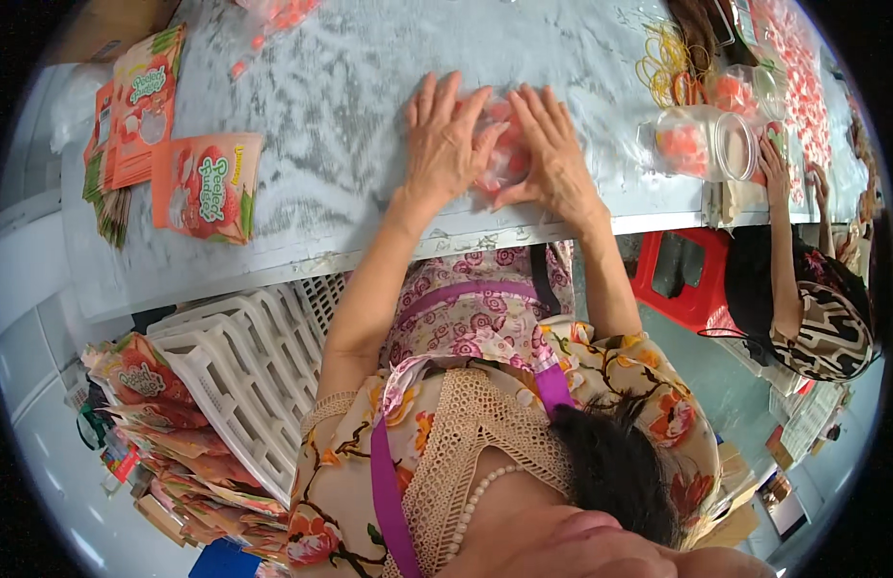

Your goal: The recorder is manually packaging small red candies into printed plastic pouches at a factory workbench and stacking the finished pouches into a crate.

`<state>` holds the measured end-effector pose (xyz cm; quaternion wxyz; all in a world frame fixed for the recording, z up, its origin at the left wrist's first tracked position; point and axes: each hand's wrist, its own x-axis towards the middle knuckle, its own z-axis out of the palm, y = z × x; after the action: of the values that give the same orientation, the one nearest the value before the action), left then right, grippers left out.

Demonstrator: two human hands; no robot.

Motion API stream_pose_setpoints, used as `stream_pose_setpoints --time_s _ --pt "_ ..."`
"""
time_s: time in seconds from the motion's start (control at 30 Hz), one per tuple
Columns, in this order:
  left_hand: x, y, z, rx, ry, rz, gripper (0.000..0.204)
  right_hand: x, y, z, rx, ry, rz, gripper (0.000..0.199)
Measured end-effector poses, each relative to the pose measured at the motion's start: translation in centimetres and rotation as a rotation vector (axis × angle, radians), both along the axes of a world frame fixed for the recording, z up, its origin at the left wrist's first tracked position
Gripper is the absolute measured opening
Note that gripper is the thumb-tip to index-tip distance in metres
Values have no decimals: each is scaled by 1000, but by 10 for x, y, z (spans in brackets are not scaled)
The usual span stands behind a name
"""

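Clear plastic bag of red-pink pieces (504, 154) flat on pale marbled tabletop (350, 106), near front edge. My left hand (445, 144), right hand (554, 154) spread open, palms pressing it, gripping nothing. Best press evenly, fingers outward, keep pieces level.

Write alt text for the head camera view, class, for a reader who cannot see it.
Both hands, left hand and right hand, press flat on a clear bag of red pieces on a pale worktable. Printed pouches lie left; a clear plastic jar lies on its side right, near a co-worker's hand.
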<state>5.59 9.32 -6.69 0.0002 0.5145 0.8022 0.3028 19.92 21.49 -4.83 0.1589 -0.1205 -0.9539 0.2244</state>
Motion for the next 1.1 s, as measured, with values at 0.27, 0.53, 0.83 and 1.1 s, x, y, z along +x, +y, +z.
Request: stream_pose_setpoints --time_s 0.27,0.53,0.83,1.1 --pt "-7 10 -4 259 -287 -96 44 -37 -10 -6 -98 185 57 113" --pt "-15 9 -2 517 -713 11 44 -58 -20 -8 -97 254 162 93" --pt "-24 -3 -1 719 -978 258 30 -66 -28 -2 -2 194 216 57" --pt "16 -36 10 412 -825 191 44 -65 -26 -8 60 196 185 49"
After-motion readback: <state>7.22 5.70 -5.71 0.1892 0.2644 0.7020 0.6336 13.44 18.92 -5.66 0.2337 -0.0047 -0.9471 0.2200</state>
